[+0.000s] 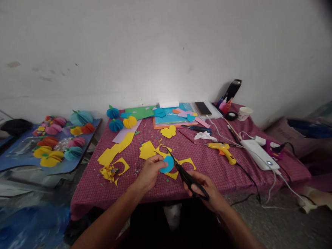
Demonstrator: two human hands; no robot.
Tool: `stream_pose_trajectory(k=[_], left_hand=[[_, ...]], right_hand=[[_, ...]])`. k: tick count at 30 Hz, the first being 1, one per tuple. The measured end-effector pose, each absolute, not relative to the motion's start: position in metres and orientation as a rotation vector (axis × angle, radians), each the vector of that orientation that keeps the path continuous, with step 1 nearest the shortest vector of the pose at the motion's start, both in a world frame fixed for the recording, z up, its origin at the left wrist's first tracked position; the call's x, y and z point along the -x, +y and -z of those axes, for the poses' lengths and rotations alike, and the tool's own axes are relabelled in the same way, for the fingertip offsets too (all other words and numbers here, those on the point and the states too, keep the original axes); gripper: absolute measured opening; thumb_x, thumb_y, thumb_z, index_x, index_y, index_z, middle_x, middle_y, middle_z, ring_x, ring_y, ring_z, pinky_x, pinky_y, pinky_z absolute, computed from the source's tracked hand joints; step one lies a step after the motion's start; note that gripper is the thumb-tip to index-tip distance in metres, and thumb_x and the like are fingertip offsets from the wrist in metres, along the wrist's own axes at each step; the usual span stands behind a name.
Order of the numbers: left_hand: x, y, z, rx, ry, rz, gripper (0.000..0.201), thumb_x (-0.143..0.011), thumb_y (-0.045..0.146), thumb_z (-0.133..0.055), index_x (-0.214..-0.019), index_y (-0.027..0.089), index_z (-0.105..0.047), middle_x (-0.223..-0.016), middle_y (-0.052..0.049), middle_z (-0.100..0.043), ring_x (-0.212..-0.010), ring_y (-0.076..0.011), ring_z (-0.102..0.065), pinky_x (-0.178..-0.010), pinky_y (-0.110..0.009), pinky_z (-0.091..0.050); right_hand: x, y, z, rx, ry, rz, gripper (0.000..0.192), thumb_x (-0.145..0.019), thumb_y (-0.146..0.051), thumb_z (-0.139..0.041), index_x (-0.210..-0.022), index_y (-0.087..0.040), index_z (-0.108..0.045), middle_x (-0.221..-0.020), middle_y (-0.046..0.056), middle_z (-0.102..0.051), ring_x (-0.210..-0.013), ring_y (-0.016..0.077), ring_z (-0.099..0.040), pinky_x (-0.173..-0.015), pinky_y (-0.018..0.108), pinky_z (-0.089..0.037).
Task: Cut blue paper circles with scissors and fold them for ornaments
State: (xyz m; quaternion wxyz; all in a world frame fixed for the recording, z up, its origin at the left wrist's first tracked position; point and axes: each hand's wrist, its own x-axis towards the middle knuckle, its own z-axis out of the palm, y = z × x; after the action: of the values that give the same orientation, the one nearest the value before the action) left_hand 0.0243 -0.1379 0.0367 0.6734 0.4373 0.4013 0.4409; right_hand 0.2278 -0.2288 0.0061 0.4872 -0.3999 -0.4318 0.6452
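Note:
A blue paper circle (pixel 167 164) is pinched between the thumb and fingers of my left hand (pixel 150 172). My right hand (pixel 203 188) is closed around the handles of black scissors (pixel 186 177). The scissor blades point up and away from me, right beside the circle's right edge; whether they touch the paper I cannot tell. Under and around both hands lie yellow paper offcuts (pixel 188 162) with round holes cut in them. A pile of yellow paper pieces (pixel 147 150) sits just beyond my left hand, and yellow cut-out circles (pixel 168 131) lie farther back.
A yellow glue gun (pixel 222 151) and a white power bank (pixel 259 154) with cables occupy the right side. Behind stand a paper cup (pixel 244 113) and a black flask (pixel 232 90). A phone (pixel 203 108) lies at the back. Folded paper pumpkins (pixel 51 158) cover the blue side table (pixel 69 163).

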Motion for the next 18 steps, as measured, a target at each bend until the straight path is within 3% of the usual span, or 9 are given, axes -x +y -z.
stream_pose_trajectory(k=[18], left_hand=[[-0.0207, -0.1342, -0.0371, -1.093, 0.909, -0.906, 0.012, -0.062, 0.018, -0.066, -0.057, 0.018, -0.056, -0.06, 0.003, -0.049, -0.059, -0.0115, -0.042, -0.059, -0.027, -0.03]], right_hand=[[-0.2302, -0.2304, -0.0114, 0.901, -1.048, -1.602, 0.036, -0.079, -0.04, -0.072, -0.106, -0.016, -0.066, -0.077, 0.003, -0.062, -0.058, 0.0121, -0.049, -0.054, 0.024, -0.034]])
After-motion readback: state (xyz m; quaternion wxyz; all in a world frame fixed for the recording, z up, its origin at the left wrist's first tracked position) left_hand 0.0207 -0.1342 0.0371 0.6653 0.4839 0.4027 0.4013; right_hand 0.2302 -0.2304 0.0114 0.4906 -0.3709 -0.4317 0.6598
